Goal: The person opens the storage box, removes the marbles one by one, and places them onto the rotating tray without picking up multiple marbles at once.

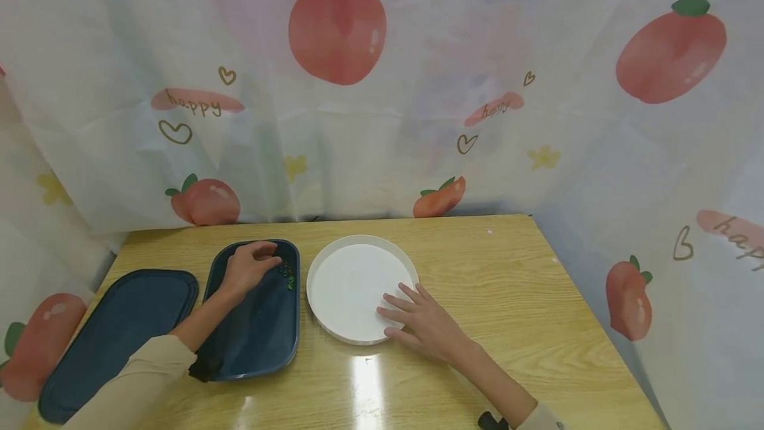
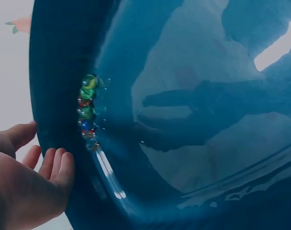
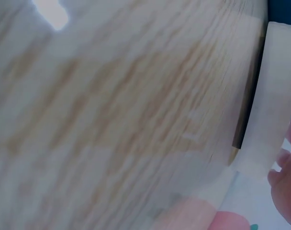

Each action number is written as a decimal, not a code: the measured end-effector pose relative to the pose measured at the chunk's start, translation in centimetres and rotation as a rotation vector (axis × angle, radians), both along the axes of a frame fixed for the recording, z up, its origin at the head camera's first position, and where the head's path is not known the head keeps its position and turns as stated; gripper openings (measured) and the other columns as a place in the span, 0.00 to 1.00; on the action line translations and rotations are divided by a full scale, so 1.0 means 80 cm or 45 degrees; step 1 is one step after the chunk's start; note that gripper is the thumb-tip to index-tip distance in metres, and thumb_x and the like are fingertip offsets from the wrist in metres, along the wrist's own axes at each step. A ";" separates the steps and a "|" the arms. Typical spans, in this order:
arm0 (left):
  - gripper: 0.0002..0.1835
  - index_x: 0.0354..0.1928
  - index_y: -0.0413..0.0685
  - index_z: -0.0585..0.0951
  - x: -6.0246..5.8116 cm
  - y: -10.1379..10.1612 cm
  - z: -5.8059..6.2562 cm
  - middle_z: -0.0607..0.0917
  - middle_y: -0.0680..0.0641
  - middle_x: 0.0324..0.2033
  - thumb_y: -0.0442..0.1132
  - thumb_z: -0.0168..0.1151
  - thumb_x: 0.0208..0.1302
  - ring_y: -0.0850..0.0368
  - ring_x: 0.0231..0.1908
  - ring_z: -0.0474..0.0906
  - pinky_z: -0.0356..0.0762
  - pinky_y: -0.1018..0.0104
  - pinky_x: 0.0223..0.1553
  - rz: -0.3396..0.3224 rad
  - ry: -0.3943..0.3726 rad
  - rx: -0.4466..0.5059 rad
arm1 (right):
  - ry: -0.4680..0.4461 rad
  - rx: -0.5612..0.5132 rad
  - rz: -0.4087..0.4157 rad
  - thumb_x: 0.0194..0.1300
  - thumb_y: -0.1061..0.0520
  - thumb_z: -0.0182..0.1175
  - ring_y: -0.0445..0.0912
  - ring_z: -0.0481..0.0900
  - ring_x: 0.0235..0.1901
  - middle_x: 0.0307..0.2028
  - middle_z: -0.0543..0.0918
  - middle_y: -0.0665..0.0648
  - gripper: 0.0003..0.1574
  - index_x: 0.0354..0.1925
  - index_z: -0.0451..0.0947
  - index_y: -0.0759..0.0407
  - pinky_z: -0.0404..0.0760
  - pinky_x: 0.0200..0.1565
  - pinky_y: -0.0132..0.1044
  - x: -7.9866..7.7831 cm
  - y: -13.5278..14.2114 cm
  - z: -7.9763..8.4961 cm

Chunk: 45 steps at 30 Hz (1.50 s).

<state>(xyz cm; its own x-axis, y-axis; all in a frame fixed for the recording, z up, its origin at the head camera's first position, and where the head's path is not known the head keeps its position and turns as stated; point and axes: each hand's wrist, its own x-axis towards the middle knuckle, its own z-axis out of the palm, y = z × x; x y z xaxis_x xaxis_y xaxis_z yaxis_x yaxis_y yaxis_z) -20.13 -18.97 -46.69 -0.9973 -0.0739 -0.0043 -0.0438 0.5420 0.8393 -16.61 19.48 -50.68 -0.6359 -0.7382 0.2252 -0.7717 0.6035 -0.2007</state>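
A pale sheet printed with red fruit hangs behind the wood-grain table, which shows a bright glare streak.

We see a curtained-off nook, though home or workplace we cannot tell: beyond the left hand and right hand hangs white cloth printed with red fruit and "happy", folding round to both their sides; below them stands a wood-grain table

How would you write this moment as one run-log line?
Left hand: over dark blue tray; marbles: in a row along tray's inner side; right hand: spread at edge of white plate; second dark tray: farther left
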 end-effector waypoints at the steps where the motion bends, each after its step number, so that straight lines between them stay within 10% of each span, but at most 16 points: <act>1: 0.21 0.60 0.34 0.78 -0.001 0.000 -0.002 0.81 0.32 0.55 0.35 0.64 0.68 0.37 0.55 0.78 0.78 0.45 0.51 0.010 -0.002 -0.010 | -0.001 0.001 -0.002 0.74 0.36 0.53 0.58 0.63 0.70 0.66 0.75 0.51 0.28 0.64 0.79 0.45 0.55 0.69 0.60 0.000 0.000 0.000; 45: 0.07 0.41 0.31 0.85 -0.023 0.003 -0.039 0.86 0.35 0.36 0.29 0.65 0.63 0.39 0.38 0.82 0.80 0.48 0.37 0.202 -0.014 -0.258 | 0.013 -0.041 -0.012 0.74 0.36 0.52 0.57 0.63 0.70 0.64 0.77 0.50 0.28 0.62 0.81 0.46 0.55 0.68 0.62 0.003 -0.001 -0.005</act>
<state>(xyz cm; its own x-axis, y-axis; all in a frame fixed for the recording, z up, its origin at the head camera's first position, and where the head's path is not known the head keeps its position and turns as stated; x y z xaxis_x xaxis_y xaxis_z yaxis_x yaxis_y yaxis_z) -22.00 -18.75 -49.78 -0.9731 -0.2297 0.0157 -0.1501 0.6846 0.7133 -16.40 19.42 -51.11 -0.6406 -0.7242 0.2553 -0.7679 0.6044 -0.2124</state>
